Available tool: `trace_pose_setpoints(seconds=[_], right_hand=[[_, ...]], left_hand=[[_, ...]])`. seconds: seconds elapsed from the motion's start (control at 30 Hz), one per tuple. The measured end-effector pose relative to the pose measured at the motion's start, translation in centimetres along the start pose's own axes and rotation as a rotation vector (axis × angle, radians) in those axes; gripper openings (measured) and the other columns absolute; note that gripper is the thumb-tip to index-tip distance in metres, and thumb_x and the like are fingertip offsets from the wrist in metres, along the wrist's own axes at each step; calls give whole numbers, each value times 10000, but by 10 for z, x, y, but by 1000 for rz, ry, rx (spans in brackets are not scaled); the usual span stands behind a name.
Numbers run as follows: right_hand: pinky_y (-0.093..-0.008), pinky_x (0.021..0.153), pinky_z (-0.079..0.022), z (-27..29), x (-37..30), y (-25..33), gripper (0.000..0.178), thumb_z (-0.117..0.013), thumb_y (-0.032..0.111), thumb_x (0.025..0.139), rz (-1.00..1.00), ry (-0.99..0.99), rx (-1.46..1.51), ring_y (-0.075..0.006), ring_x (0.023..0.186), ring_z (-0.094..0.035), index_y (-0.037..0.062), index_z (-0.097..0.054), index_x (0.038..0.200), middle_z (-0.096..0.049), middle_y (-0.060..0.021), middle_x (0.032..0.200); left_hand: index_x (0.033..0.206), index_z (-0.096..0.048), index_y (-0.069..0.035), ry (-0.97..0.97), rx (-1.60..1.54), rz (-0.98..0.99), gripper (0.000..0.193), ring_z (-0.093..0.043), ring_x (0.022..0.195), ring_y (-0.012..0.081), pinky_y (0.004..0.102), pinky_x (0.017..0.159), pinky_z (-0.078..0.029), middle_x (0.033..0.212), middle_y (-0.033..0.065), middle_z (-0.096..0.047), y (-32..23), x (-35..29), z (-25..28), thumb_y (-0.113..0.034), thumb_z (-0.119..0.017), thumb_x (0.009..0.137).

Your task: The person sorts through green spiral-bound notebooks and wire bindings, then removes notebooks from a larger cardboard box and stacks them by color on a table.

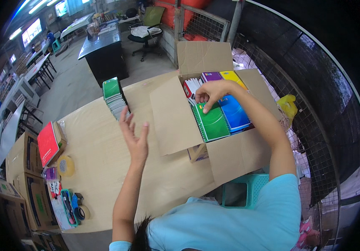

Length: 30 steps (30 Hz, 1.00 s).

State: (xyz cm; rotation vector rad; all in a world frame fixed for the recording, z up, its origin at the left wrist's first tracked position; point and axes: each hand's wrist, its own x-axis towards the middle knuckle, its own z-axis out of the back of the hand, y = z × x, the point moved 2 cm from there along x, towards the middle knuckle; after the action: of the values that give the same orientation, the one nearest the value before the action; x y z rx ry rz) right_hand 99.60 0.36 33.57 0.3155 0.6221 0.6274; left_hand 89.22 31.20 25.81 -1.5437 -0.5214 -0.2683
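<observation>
An open cardboard box (169, 121) holds stacks of spiral notebooks at the right of the table. My right hand (213, 91) is inside the box, its thumb on the cover of a green notebook (214, 123) and its other fingers bent over that notebook's far edge. Beside it lies a blue notebook (235, 113); behind are a purple notebook (210, 76), a yellow notebook (232, 77) and white-edged notebooks (193, 85) showing their sides. My left hand (135, 138) hangs empty over the table, fingers apart, near a leaning stack of green-covered notebooks (115, 100).
A red notebook (48, 143), a roll of clear tape (65, 166) and a teal tray (68, 205) of pens line the table's left side. Closed cartons (33, 194) stand beyond that edge. A teal stool (253, 188) is under the box; wire mesh (314, 167) rises at right.
</observation>
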Motion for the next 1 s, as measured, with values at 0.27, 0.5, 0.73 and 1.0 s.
trace_pose_setpoints(seconds=[0.27, 0.5, 0.73, 1.0], right_hand=[[-328, 781, -492, -29, 14, -25, 666, -839, 429, 689, 92, -19, -30, -201, 921, -613, 9, -598, 1146, -654, -93, 991], [-274, 878, -432, -5, -28, -2, 551, -824, 189, 722, 226, -58, 171, -127, 983, -561, 16, -557, 1172, -626, -51, 1027], [-269, 868, -446, 18, -56, 31, 502, -848, 171, 658, 327, -171, 143, -116, 969, -586, 16, -625, 1080, -659, -31, 986], [-306, 897, -459, 46, -28, 169, 601, -857, 213, 637, 394, -318, 65, -158, 1025, -594, 3, -611, 1143, -663, -81, 1062]], left_hand=[[1476, -270, -103, 79, 56, 71, 766, -401, 1300, 321, 509, 1057, -338, 1514, 101, -292, -28, -34, -41, -121, -684, 832], [1473, -279, -103, -25, 73, 103, 751, -412, 1284, 318, 505, 1049, -347, 1514, 93, -288, -34, -45, -8, -123, -679, 838], [1462, -324, -98, 244, 66, 160, 704, -446, 1270, 283, 448, 1023, -399, 1486, 103, -373, -32, -44, -12, -174, -670, 854], [1354, -363, 29, 228, 94, 147, 618, -529, 1175, 365, 400, 994, -418, 1313, 265, -478, -76, -17, -52, -291, -648, 909]])
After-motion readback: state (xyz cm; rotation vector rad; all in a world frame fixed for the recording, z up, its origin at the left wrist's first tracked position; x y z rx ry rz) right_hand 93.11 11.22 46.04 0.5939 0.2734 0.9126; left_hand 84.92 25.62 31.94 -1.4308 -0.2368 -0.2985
